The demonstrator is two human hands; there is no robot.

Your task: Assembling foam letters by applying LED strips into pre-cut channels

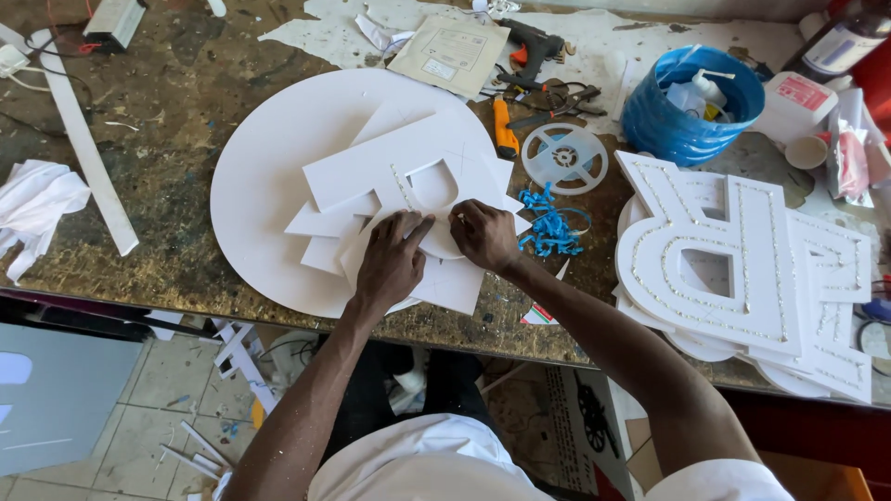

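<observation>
Fingers (418, 225) of both hands press a flat white cut-out letter (390, 181).

Sign workshop: stained workbench (176, 167), foam letters (715, 250), glue gun (531, 44).

Matt white foam-like board forms the cut letter pieces (408, 190) and the round disc (269, 186) beneath them; their faces look smooth and chalky, without sheen. The workbench top (176, 139) is rough and dull, stained and mottled brown with flaking patches. The stacked white letters (724, 260) at the side carry rows of small raised studs along otherwise smooth matt faces. The blue tub (691, 102) is ribbed, glossy plastic. The reel (564, 158) is translucent clear plastic. Curled blue shavings (549, 223) look like thin plastic strip. The crumpled white sheet (37, 209) may be paper or cloth.
</observation>
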